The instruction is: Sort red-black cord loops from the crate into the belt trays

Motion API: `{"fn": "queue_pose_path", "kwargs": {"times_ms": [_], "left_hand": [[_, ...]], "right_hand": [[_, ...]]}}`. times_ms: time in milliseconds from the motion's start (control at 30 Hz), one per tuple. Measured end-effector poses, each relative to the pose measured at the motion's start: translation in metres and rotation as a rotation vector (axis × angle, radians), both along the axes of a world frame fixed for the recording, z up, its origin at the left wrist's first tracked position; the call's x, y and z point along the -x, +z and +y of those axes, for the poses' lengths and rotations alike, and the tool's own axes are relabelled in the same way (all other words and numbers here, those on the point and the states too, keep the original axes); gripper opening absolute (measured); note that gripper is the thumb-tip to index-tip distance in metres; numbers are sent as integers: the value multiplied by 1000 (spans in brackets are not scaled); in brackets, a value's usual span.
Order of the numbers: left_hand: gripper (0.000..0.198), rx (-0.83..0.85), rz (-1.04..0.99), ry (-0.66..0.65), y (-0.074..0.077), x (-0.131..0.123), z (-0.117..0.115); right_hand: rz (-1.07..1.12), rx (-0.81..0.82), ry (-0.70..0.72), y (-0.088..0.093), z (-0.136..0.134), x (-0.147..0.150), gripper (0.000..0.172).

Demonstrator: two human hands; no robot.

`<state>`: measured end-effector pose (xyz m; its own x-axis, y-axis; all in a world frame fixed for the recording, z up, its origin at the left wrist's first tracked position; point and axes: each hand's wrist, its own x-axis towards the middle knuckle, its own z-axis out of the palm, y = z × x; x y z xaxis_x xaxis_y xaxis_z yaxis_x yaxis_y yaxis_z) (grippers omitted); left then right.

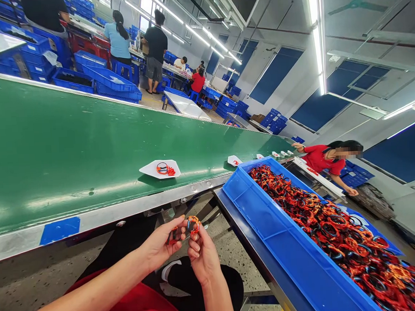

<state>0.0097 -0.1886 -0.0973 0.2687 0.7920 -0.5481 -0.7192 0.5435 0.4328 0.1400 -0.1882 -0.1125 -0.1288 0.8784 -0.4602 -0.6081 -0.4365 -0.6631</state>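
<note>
Above my lap, my left hand and my right hand meet at a small orange and black ring-shaped band. My left fingertips pinch its left side, while the right thumb and fingers grip its lower right side. Some reddish bits show among my left fingers, too small to make out. Beyond my hands, a white boat-shaped tray lies on the green conveyor belt with a similar band and a red piece in it. To my right is a blue bin heaped with orange, red and black bands.
More white trays sit farther along the belt. A metal rail edges the belt. A co-worker in a red shirt sits at the right, reaching to the belt. Other people and stacked blue crates stand beyond it.
</note>
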Motion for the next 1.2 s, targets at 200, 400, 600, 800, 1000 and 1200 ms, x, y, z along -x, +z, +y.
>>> {"fn": "queue_pose_path", "kwargs": {"times_ms": [200,400,600,800,1000,1200], "left_hand": [[17,-106,70,-41,-2,0,-2],[22,-251,191,-93,-2,0,-2],[25,-220,140,-61,-1,1,-1],[20,-75,99,117,-5,-1,3],[8,27,-6,222,-5,2,9],[8,18,-62,229,1,10,11]], "right_hand": [[-23,-53,-1,2,-2,1,29],[-153,-169,43,3,-4,2,33],[-180,-202,42,10,2,1,33],[-371,-373,-29,34,33,-3,30],[-636,-519,-106,53,99,-1,28],[-657,-472,-215,68,181,-6,31]]}}
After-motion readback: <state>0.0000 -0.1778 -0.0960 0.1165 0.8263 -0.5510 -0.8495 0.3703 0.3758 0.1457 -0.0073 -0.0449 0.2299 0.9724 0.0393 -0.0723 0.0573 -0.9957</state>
